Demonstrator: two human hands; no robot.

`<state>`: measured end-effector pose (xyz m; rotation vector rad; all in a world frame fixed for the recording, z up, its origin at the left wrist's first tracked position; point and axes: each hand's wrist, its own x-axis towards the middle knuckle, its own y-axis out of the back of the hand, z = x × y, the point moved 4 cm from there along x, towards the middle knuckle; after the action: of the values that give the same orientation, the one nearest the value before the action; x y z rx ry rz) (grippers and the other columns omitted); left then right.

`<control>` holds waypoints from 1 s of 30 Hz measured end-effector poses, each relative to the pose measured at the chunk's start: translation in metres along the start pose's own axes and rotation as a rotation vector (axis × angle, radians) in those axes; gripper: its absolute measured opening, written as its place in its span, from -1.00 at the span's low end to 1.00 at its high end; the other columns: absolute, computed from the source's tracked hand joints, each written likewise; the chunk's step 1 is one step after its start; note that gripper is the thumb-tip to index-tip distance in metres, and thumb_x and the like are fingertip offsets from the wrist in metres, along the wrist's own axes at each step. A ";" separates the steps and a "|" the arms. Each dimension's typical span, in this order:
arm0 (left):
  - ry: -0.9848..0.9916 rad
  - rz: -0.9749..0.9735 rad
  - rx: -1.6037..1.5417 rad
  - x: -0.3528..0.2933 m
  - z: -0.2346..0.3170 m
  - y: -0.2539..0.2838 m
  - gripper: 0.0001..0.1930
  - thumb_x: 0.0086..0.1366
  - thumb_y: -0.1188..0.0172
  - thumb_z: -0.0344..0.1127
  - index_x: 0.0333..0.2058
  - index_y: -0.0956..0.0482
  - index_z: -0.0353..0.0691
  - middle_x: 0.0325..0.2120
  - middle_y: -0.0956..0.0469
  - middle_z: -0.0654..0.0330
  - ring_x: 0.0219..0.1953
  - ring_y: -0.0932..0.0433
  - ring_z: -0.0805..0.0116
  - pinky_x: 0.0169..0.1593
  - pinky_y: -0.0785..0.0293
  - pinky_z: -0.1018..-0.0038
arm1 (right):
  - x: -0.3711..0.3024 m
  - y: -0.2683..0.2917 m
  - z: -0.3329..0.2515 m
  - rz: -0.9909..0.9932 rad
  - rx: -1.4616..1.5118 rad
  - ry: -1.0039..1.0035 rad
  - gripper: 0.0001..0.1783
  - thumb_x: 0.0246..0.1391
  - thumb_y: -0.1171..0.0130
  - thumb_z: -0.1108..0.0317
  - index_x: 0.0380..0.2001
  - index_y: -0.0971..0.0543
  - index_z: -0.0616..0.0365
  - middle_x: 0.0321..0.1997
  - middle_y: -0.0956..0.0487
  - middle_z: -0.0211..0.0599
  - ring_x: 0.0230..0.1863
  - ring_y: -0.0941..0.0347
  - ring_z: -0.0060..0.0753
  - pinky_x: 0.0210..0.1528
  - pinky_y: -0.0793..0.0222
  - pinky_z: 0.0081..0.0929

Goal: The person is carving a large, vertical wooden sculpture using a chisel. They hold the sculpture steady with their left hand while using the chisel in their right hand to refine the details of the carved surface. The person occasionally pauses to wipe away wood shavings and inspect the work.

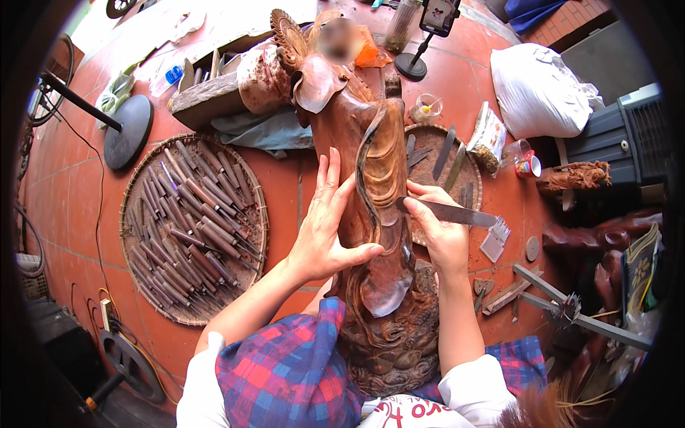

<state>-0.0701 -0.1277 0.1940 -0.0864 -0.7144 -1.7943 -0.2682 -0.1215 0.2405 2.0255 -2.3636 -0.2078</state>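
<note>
A large carved wooden figure (335,143) with flowing, draped folds lies lengthwise before me, its ornate carved base near my lap. My left hand (325,232) rests against the left side of the carving, thumb and fingers spread. On the other side, my right hand (444,239) grips a flat dark metal file (460,214). One end of this file meets the carved folds, and the other sticks out to the right past my hand. Checked red-and-blue cloth (285,364) covers my lap below the figure.
At left, a round woven tray (129,250) holds many wooden-handled chisels. Another woven tray (477,171) with flat files sits right of the carving. A phone stand (410,65), white sack (539,89), black round base (130,132) and metal bracket (571,308) stand around on red tiles.
</note>
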 end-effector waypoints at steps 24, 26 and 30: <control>0.027 -0.008 -0.025 -0.001 0.001 -0.001 0.11 0.06 -0.37 0.29 0.45 0.02 -0.02 0.47 0.38 -0.18 0.50 0.43 -0.19 0.46 0.28 -0.01 | -0.009 -0.010 -0.015 -0.122 -0.346 0.282 -0.80 -0.04 -0.46 0.43 -0.48 -0.64 0.34 -0.14 -0.58 -0.11 0.05 -0.51 -0.22 0.14 -0.36 -0.30; 0.023 -0.007 -0.019 0.001 0.004 0.001 0.11 0.07 -0.37 0.29 0.45 0.02 -0.04 0.47 0.38 -0.18 0.50 0.43 -0.18 0.46 0.28 -0.01 | -0.002 -0.001 -0.008 -0.129 -0.209 0.141 -0.81 -0.04 -0.46 0.43 -0.46 -0.65 0.34 -0.13 -0.57 -0.11 0.07 -0.50 -0.22 0.13 -0.37 -0.30; 0.016 -0.009 -0.017 0.002 0.002 0.000 0.11 0.05 -0.38 0.28 0.42 -0.03 -0.11 0.47 0.38 -0.19 0.50 0.42 -0.19 0.46 0.25 -0.02 | 0.005 0.006 -0.003 -0.089 -0.047 0.021 -0.83 -0.01 -0.44 0.44 -0.44 -0.65 0.33 -0.09 -0.57 -0.09 0.06 -0.50 -0.28 0.07 -0.38 -0.34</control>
<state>-0.0714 -0.1287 0.1961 -0.0804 -0.6888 -1.8077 -0.2746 -0.1261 0.2436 2.1028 -2.2363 -0.2404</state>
